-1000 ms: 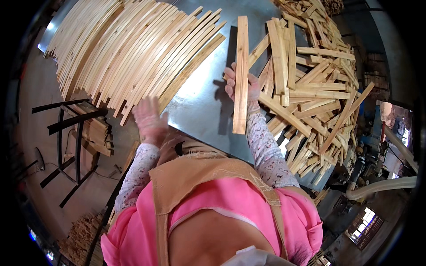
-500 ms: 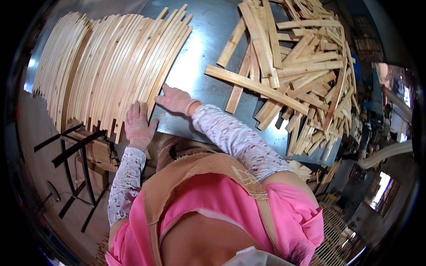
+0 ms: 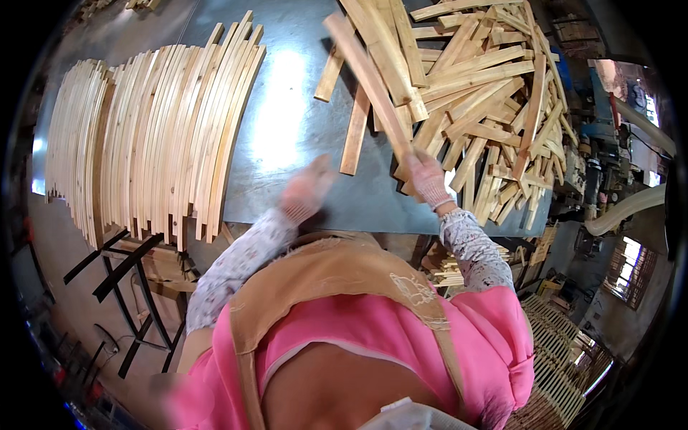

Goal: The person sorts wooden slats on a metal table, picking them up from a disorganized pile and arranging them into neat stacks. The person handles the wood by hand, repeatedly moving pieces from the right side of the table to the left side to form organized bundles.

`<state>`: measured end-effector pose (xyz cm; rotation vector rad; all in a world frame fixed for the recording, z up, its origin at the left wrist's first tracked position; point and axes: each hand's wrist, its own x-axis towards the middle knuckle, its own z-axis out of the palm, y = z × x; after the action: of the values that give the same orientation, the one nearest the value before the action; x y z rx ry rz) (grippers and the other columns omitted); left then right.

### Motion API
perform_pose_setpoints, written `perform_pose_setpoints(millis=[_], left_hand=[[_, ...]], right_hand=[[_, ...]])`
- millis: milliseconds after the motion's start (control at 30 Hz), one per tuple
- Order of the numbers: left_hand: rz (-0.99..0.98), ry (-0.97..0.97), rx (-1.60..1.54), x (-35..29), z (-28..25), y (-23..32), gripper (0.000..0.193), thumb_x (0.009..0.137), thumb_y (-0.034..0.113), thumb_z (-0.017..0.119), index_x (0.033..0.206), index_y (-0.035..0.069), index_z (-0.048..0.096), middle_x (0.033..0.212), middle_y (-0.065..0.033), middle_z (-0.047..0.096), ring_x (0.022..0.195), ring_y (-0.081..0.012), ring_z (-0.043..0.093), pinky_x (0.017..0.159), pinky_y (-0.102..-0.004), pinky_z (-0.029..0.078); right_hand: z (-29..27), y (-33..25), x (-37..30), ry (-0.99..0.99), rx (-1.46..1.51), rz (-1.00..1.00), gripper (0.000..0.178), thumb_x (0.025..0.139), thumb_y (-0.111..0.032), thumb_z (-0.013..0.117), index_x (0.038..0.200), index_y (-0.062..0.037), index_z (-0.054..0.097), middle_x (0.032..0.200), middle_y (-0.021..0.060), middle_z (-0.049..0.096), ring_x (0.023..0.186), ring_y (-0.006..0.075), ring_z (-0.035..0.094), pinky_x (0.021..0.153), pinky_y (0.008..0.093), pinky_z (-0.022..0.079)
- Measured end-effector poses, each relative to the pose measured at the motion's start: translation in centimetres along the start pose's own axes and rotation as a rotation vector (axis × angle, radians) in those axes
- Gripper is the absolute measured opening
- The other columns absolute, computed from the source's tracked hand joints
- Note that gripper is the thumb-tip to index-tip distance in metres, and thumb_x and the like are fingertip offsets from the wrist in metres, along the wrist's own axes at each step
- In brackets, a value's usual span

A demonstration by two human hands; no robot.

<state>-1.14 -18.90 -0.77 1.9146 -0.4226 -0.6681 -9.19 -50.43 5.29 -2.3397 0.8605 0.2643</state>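
My right hand point(image 3: 430, 180), in a pale pink glove, is closed round the near end of a wooden strip point(image 3: 374, 93). The strip slants away to the far left, its far part over other loose pieces. My left hand point(image 3: 307, 190), gloved the same way, is over the bare metal tabletop point(image 3: 279, 122) and smeared by motion, so its fingers cannot be read. To its left lies a broad row of wooden strips point(image 3: 154, 136), set side by side with uneven ends. A jumbled heap of wooden pieces point(image 3: 487, 93) spreads beyond and right of my right hand.
Near the table's left front corner stands a black metal frame point(image 3: 136, 287) beside stacked wood. More wooden strips point(image 3: 466, 271) lie below the table's front edge on the right. A pale hose point(image 3: 623, 215) and machinery are farther right.
My right hand has left the row's edge, moved right and taken hold of a strip, whose far end has swung away. My left hand has moved right, off the row.
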Motion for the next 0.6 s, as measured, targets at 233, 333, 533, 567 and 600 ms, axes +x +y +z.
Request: perform_pose_setpoints(millis=[233, 333, 533, 567, 600], left_hand=[[-0.287, -0.008, -0.745, 5.1, -0.2, 3.7, 0.060, 0.100, 0.027, 0.071, 0.150, -0.001, 0.054, 0.117, -0.0152, 0.073, 0.100, -0.0231, 0.072, 0.089, -0.0364, 0.059], [-0.347, 0.107, -0.932, 4.7, -4.4, 2.5, 0.052, 0.103, 0.020, 0.070, 0.148, 0.000, 0.054, 0.112, -0.0119, 0.073, 0.091, -0.0196, 0.072, 0.083, -0.0357, 0.062], [-0.338, 0.155, -0.750, 2.7, -11.5, 1.6, 0.056, 0.105, 0.020, 0.065, 0.153, -0.002, 0.048, 0.111, -0.0104, 0.072, 0.087, -0.0170, 0.069, 0.076, -0.0321, 0.061], [-0.331, 0.188, -0.744, 2.2, -12.6, 1.2, 0.056, 0.105, 0.020, 0.065, 0.153, -0.002, 0.048, 0.110, -0.0101, 0.071, 0.086, -0.0165, 0.069, 0.076, -0.0316, 0.060], [-0.367, 0.197, -0.726, 2.1, -13.9, 1.5, 0.058, 0.104, 0.019, 0.064, 0.155, -0.002, 0.047, 0.109, -0.0090, 0.071, 0.084, -0.0156, 0.067, 0.074, -0.0305, 0.059]], right_hand=[[9.5, -10.5, 10.8, 0.215, -0.070, -0.565, 0.045, 0.105, -0.043, 0.053, 0.126, -0.0057, 0.067, 0.116, 0.0266, 0.071, 0.101, 0.0462, 0.071, 0.086, 0.0533, 0.055], [11.7, -16.6, 16.3, 0.295, -0.147, -0.300, 0.064, 0.098, -0.046, 0.066, 0.148, -0.0078, 0.055, 0.137, 0.0254, 0.065, 0.114, 0.0429, 0.070, 0.096, 0.0508, 0.057], [12.4, -23.3, 16.5, 0.152, 0.064, 0.053, 0.086, 0.087, -0.032, 0.080, 0.154, 0.0055, 0.041, 0.135, 0.0331, 0.064, 0.129, 0.0486, 0.062, 0.109, 0.0515, 0.051], [13.1, -23.0, 14.4, 0.043, 0.163, -0.024, 0.084, 0.088, -0.031, 0.078, 0.153, 0.0062, 0.040, 0.133, 0.0339, 0.065, 0.127, 0.0497, 0.063, 0.108, 0.0518, 0.052], [13.6, -22.5, 12.3, -0.052, 0.262, -0.114, 0.082, 0.088, -0.029, 0.077, 0.151, 0.0069, 0.040, 0.131, 0.0347, 0.066, 0.125, 0.0509, 0.064, 0.107, 0.0522, 0.053]])
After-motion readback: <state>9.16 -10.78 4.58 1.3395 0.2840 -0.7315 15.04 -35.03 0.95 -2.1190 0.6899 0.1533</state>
